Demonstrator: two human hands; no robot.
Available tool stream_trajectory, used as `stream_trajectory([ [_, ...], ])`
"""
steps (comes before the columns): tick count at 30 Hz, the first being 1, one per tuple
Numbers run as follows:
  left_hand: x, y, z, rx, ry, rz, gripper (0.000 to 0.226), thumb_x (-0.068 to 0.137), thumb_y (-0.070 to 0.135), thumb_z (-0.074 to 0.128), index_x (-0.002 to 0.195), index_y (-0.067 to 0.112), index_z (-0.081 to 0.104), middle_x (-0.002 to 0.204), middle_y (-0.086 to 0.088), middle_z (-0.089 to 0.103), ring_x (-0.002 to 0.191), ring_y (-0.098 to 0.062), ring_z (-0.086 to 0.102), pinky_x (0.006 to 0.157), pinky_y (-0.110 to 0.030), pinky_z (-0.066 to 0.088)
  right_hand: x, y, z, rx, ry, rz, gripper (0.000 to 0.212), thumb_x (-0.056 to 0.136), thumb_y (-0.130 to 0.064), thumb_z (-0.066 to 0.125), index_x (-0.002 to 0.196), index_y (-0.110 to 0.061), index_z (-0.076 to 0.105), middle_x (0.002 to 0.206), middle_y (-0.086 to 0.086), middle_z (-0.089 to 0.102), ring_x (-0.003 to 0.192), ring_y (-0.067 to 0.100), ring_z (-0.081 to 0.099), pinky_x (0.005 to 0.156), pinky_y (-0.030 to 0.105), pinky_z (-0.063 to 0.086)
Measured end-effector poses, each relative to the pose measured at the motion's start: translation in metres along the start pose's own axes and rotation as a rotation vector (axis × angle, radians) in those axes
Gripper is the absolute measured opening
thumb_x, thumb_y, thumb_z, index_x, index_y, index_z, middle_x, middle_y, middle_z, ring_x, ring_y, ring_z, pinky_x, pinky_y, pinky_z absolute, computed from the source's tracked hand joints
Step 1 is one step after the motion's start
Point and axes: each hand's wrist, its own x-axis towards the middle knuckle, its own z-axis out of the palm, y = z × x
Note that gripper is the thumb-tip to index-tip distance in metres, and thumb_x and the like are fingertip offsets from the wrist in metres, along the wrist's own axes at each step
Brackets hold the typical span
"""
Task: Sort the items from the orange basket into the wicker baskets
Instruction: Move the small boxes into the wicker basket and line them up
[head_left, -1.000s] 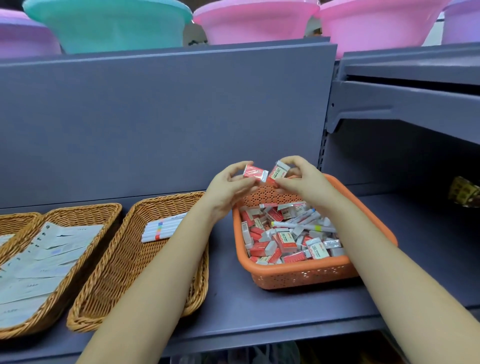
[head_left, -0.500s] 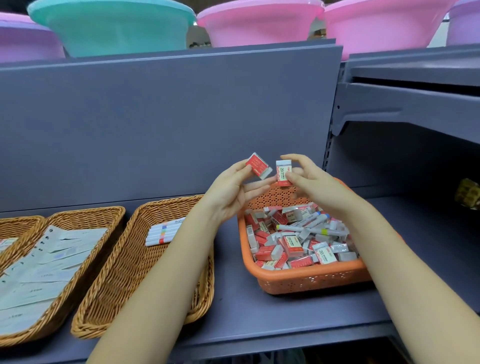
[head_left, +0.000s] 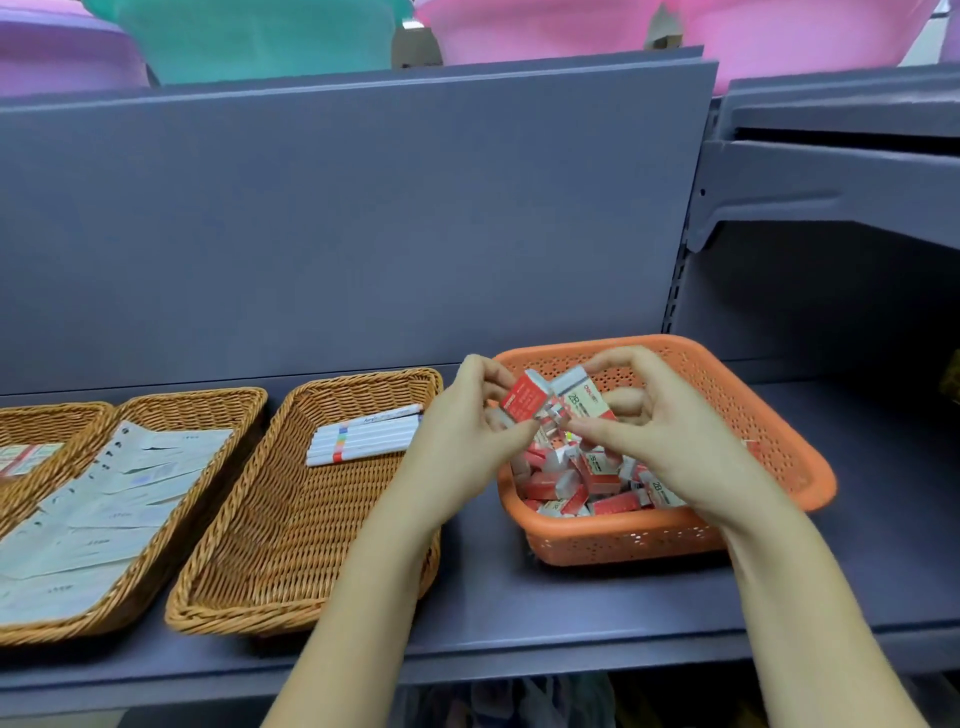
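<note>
Over the orange basket (head_left: 769, 457), which sat on the shelf (head_left: 519, 613) just right of the wicker baskets, each hand pinched one small boxed eraser. The left hand (head_left: 462, 431) held the red eraser (head_left: 524, 400) between thumb and fingertips, and the right hand (head_left: 660, 431) gripped the pale eraser (head_left: 584, 397) the same way, the two pieces touching at their near corners. Such erasers looked light and stiff, with smooth paper sleeves that could slide under a loose pinch, so a hold across the two broad faces seemed safest. Many more lay heaped in the basket below. The nearest wicker basket (head_left: 270, 545) held a few markers (head_left: 363, 436); the next one (head_left: 218, 410) held paper slips (head_left: 104, 499). Sorting appeared far from done.
</note>
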Motion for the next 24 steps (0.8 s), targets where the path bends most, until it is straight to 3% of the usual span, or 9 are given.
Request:
stream_trajectory([
  [2,-0.013,0.001,-0.001,0.050,0.002,0.044,0.031,0.079,0.011,0.069,0.094,0.026,0.046,0.092,0.011,0.062,0.062,0.000,0.050,0.065,-0.024,0.042,-0.009,0.004,0.001,-0.031,-0.030,-0.011,0.033,0.082,-0.016,0.071,0.103,-0.031,0.051,0.082,0.007,0.073,0.063,0.026,0.064,0.065,0.039,0.048],
  [5,-0.030,0.002,-0.002,-0.006,-0.016,0.081,0.029,0.078,0.011,0.068,0.095,0.026,0.051,0.090,0.014,0.062,0.074,-0.011,0.056,0.071,-0.028,0.048,-0.022,0.004,0.001,-0.048,-0.056,-0.028,0.029,0.086,-0.014,0.065,0.105,-0.031,0.051,0.086,0.002,0.072,0.069,0.022,0.069,0.068,0.031,0.052],
  [7,-0.039,0.002,-0.003,-0.034,-0.004,0.095,0.029,0.077,0.010,0.070,0.095,0.027,0.055,0.090,0.016,0.062,0.074,-0.017,0.056,0.070,-0.028,0.047,-0.027,0.005,0.000,-0.052,-0.066,-0.030,0.030,0.087,-0.011,0.063,0.105,-0.032,0.053,0.093,0.004,0.071,0.081,0.032,0.068,0.080,0.047,0.053],
  [9,-0.045,0.001,-0.006,-0.036,0.005,0.105,0.030,0.078,0.007,0.071,0.096,0.027,0.058,0.089,0.020,0.062,0.069,-0.008,0.051,0.067,-0.021,0.044,-0.031,0.007,-0.001,-0.059,-0.071,-0.026,0.032,0.087,-0.009,0.062,0.106,-0.034,0.055,0.097,0.002,0.071,0.086,0.037,0.067,0.086,0.057,0.050],
  [11,-0.051,-0.001,-0.010,-0.034,0.005,0.108,0.032,0.078,0.006,0.072,0.098,0.028,0.061,0.087,0.022,0.060,0.066,-0.002,0.046,0.064,-0.015,0.040,-0.034,0.008,0.000,-0.069,-0.073,-0.038,0.034,0.087,-0.007,0.063,0.107,-0.034,0.058,0.101,-0.004,0.069,0.091,0.035,0.066,0.087,0.055,0.050],
  [15,-0.055,-0.008,-0.014,0.002,0.027,0.117,0.032,0.077,0.012,0.076,0.099,0.031,0.065,0.087,0.011,0.062,0.067,-0.006,0.046,0.065,-0.016,0.040,-0.036,0.010,0.001,-0.085,-0.112,-0.046,0.036,0.085,-0.010,0.068,0.107,-0.038,0.064,0.107,-0.006,0.065,0.092,0.040,0.060,0.084,0.053,0.051],
  [19,-0.057,-0.009,-0.018,0.033,0.015,0.161,0.031,0.073,0.030,0.073,0.103,0.034,0.067,0.094,0.004,0.062,0.076,-0.009,0.053,0.069,-0.015,0.043,-0.035,0.007,0.000,-0.157,-0.088,-0.096,0.043,0.080,-0.006,0.071,0.102,-0.043,0.065,0.105,-0.006,0.057,0.088,0.030,0.058,0.076,0.036,0.051],
  [21,-0.057,-0.008,-0.019,-0.026,0.004,0.119,0.029,0.074,0.034,0.075,0.102,0.035,0.067,0.093,0.001,0.065,0.076,-0.007,0.055,0.070,-0.018,0.045,-0.034,0.007,0.001,-0.189,-0.058,-0.113,0.047,0.081,-0.003,0.070,0.102,-0.045,0.063,0.104,-0.005,0.057,0.086,0.027,0.058,0.075,0.036,0.051],
  [24,-0.057,-0.006,-0.016,-0.177,0.000,0.018,0.017,0.078,0.036,0.069,0.094,0.030,0.069,0.080,0.003,0.067,0.062,-0.004,0.051,0.057,-0.019,0.043,-0.033,0.006,0.002,-0.170,-0.005,-0.123,0.046,0.080,-0.001,0.069,0.101,-0.042,0.064,0.106,0.001,0.061,0.076,0.018,0.059,0.075,0.036,0.053],
])
